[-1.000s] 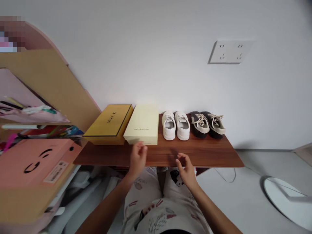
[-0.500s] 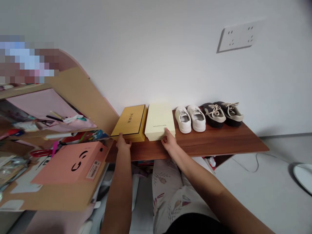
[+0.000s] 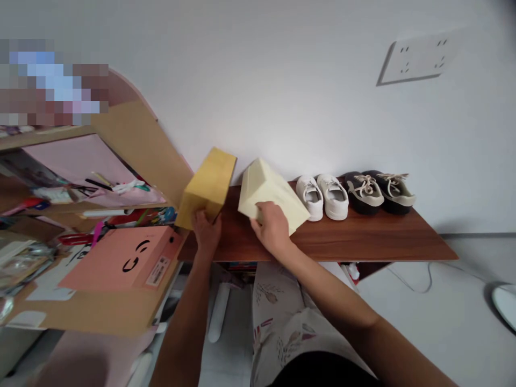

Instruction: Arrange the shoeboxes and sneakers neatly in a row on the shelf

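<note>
My left hand (image 3: 207,230) grips the near side of a yellow shoebox (image 3: 207,185), which is tilted up off the wooden shelf. Its lettered top is turned out of sight. My right hand (image 3: 272,226) is closed on a cream shoebox (image 3: 274,193), also tipped and twisted, its printed lid no longer facing me. Parts of my fingers are hidden against both boxes. Just right of the cream box stand white sneakers (image 3: 323,197), side by side. Beyond them sits a pair of dark shoes (image 3: 379,191) with beige toes and laces.
The brown wooden shelf (image 3: 363,244) runs along a white wall with a socket plate (image 3: 417,59). At left, a cluttered desk unit holds a pink box (image 3: 116,258). A cable (image 3: 427,274) lies on the floor at right.
Both shoeboxes lay flat with their lettering up; now each is lifted and tilted. My hands have taken hold of them. The two pairs of shoes stay in place on the shelf.
</note>
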Tool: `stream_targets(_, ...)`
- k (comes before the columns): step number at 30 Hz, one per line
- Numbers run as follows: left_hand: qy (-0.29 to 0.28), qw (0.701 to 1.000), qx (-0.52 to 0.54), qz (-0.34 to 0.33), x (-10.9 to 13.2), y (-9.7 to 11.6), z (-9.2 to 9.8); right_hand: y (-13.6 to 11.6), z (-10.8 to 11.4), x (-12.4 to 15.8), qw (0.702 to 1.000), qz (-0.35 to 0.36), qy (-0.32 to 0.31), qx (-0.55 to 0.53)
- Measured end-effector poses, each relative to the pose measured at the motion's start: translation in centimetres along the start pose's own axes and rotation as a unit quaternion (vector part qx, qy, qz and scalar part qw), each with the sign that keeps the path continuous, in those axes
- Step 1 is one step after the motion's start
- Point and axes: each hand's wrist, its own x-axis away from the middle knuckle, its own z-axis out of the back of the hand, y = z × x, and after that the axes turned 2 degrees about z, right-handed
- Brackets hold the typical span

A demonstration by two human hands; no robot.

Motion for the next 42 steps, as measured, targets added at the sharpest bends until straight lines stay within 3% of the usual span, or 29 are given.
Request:
stream_targets(2,-0.101,0.987,-0.088,-0.088,0.7,-0.7,0.8,-0.4,-0.6,0.8,0.987,0.097,-0.1,0.077)
stream_targets(5,-0.205,0.949,-0.182,-0.156,2.4,-2.1,1.0,0.7,-2.3,2.9,0.966,0.129,-0.162,0.153)
stream_targets(8,-0.258,0.925,-0.205,-0.189,4.0,-3.5,0.2,3.2,-3.7,4.6,0.953,0.117,-0.197,0.196)
stream_targets(11,-0.279,0.923,-0.173,-0.2,4.8,-4.3,-1.0,5.4,-4.6,5.0,0.948,0.098,-0.214,0.213)
stream_targets(19,-0.266,0.946,-0.119,-0.142,5.1,-3.4,-2.7,6.8,-6.0,3.6,0.964,0.064,-0.187,0.18)
stream_targets(23,-0.175,0.976,-0.081,-0.102,6.5,-3.1,-3.0,7.2,-5.1,5.6,0.991,0.076,-0.096,0.047)
stream_targets(27,-0.073,0.992,-0.036,-0.1,8.5,-1.8,-3.0,9.2,-1.6,8.5,0.993,0.113,-0.007,-0.036)
stream_targets(29,-0.039,0.992,0.004,-0.118,9.6,0.1,-3.1,11.1,1.1,9.1,0.995,0.08,0.048,-0.035)
stream_targets(31,-0.036,0.988,0.062,-0.137,10.8,3.2,-3.6,13.4,4.2,8.6,0.99,-0.008,0.14,-0.02)
stream_targets(33,-0.083,0.976,0.126,-0.155,11.9,7.3,-4.5,15.8,7.1,7.2,0.966,-0.116,0.231,-0.001)
stream_targets(34,-0.121,0.966,0.153,-0.167,12.3,9.5,-5.3,16.9,8.4,6.2,0.959,-0.149,0.24,0.017)
stream_targets(36,-0.194,0.94,0.196,-0.202,12.6,14.0,-7.5,18.5,10.6,4.0,0.968,-0.163,0.174,0.08)
stream_targets(38,-0.248,0.917,0.217,-0.226,12.2,18.3,-10.3,19.3,11.9,1.9,0.973,-0.151,0.045,0.169)
stream_targets(40,-0.298,0.909,0.183,-0.227,11.5,21.8,-13.4,19.4,12.6,0.2,0.951,-0.158,-0.075,0.255)
stream_targets(42,-0.349,0.912,0.102,-0.189,10.7,24.3,-16.1,19.3,12.6,-0.9,0.919,-0.178,-0.152,0.316)
